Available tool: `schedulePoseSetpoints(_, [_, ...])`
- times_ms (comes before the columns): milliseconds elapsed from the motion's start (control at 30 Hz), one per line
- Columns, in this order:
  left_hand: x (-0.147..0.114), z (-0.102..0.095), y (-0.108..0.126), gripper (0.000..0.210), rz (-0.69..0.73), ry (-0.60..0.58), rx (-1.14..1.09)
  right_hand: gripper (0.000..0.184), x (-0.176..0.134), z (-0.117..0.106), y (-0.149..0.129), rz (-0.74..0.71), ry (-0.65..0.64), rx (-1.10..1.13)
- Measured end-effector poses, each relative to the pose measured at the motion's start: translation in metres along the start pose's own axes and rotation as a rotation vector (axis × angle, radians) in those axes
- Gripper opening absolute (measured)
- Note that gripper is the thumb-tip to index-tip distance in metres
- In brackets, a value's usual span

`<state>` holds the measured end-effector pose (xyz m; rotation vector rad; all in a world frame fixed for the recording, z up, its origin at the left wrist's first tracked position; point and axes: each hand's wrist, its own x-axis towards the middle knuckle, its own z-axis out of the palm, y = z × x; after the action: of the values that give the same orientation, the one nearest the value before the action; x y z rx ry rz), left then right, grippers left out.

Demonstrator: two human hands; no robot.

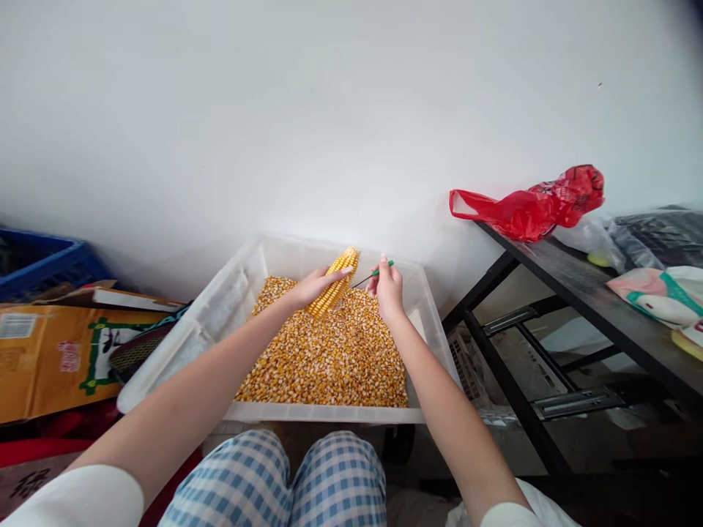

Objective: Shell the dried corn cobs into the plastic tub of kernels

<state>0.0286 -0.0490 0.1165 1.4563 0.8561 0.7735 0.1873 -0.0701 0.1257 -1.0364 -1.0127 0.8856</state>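
Note:
My left hand [315, 287] is wrapped round a yellow corn cob [336, 282], which tilts up to the right with its rows of kernels showing. In my right hand [387, 284] is a screwdriver [390, 263] with a green handle and a thin dark shaft, whose tip points at the cob's right side. Whether the tip touches the cob I cannot tell. Both hands are above loose corn kernels [329, 359] that fill much of a translucent white plastic bin [324, 413].
On the right stands a black metal-framed table [554, 271] with a red plastic bag [538, 208] on its corner. A yellow cardboard box [49, 359] and a blue crate [49, 263] are at the left. Behind the bin rises a white wall [351, 132].

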Motion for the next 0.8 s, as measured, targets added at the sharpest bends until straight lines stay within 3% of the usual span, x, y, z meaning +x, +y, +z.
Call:
schedulePoseSetpoints(133, [-0.0006,-0.0008,0.0025,0.047,-0.018,-0.013,-0.079,0.041,-0.0013,0.0030,0.0001,0.034,-0.078,0.033])
schedulePoseSetpoints(300, [-0.0022,0.0011,0.0061,0.050,-0.062,-0.030,-0.094,0.039,0.0012,0.0010,-0.0012,-0.079,0.065,0.111])
schedulePoseSetpoints(533, [-0.0030,0.0018,0.0075,0.051,-0.050,-0.044,-0.099,0.039,-0.0011,0.0031,-0.0007,-0.053,-0.017,0.075])
schedulePoseSetpoints(800, [-0.0030,0.0013,0.0065,0.050,-0.077,-0.044,-0.140,0.038,-0.0005,0.0000,-0.0088,-0.186,0.107,0.077])
